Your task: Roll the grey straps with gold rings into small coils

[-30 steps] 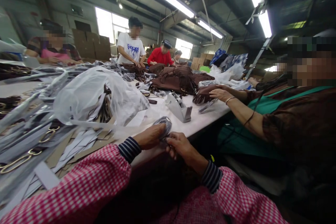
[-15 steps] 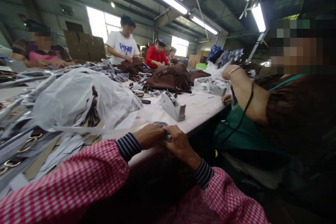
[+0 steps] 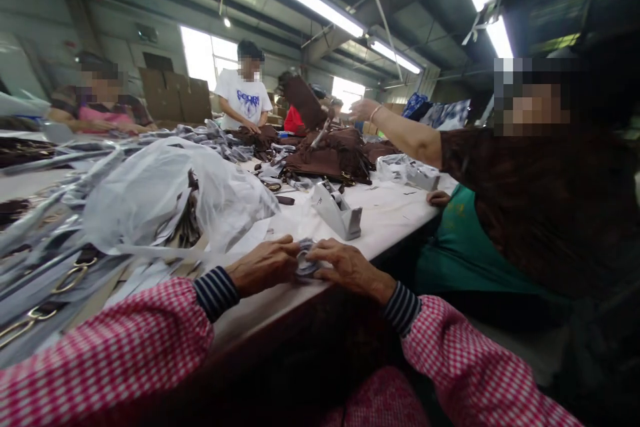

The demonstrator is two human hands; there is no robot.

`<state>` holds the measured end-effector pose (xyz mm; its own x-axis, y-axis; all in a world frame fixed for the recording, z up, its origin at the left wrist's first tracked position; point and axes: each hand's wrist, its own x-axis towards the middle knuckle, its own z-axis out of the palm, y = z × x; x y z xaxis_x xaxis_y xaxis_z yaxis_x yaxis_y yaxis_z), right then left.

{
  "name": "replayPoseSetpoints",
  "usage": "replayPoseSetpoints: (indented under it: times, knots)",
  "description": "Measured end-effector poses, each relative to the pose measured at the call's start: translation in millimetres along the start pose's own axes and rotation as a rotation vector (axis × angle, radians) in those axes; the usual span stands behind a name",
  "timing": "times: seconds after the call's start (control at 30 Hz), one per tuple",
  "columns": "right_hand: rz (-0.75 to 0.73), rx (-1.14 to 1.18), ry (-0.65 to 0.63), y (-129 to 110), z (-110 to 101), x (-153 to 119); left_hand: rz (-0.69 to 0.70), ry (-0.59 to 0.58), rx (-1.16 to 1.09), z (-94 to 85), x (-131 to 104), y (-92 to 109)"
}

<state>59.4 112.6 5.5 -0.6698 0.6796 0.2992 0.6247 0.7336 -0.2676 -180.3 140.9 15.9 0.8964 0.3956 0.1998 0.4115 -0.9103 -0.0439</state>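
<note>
A small grey wrapped bundle (image 3: 306, 259) lies at the table's front edge between my hands. My left hand (image 3: 265, 265) is closed on its left side, fingertips pressed to it. From the right, my right hand (image 3: 350, 268) grips the same bundle between thumb and fingers. What is inside the wrapping cannot be made out. Just beyond my hands stands a grey tape dispenser (image 3: 337, 212) on the white table (image 3: 395, 207).
A clear plastic bag (image 3: 145, 193) with brown and white strips lies left. Straps with gold rings (image 3: 73, 277) are at the far left. Brown bags (image 3: 325, 157) are piled beyond. A person in a green apron (image 3: 465, 247) sits right, one arm stretched over the table; others work behind.
My hands have drawn slightly apart, showing more of the grey bundle. The person at the right has stretched an arm over the table, and a brown bag is now up in the air above the pile.
</note>
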Motion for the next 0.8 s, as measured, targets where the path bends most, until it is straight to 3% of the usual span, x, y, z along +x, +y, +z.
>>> replayPoseSetpoints:
  times: [0.2, 0.4, 0.57, 0.67, 0.8]
  knots:
    - [-0.059, -0.003, -0.09, 9, -4, 5, -0.052, 0.108, 0.028, 23.7, -14, 15]
    - [0.036, 0.102, -0.096, 19, 11, -9, -0.04, 0.182, 0.037, 25.4, -23, 10]
    - [0.054, 0.174, -0.121, 24, 1, 1, -0.078, 0.216, 0.07, 35.1, -19, 15]
    - [0.017, 0.127, -0.079, 2, -13, 27, -0.095, 0.239, 0.113, 43.2, -18, 21]
    - [-0.053, -0.036, 0.089, -65, -18, 84, -0.268, 0.266, -0.021, 44.8, -11, 27]
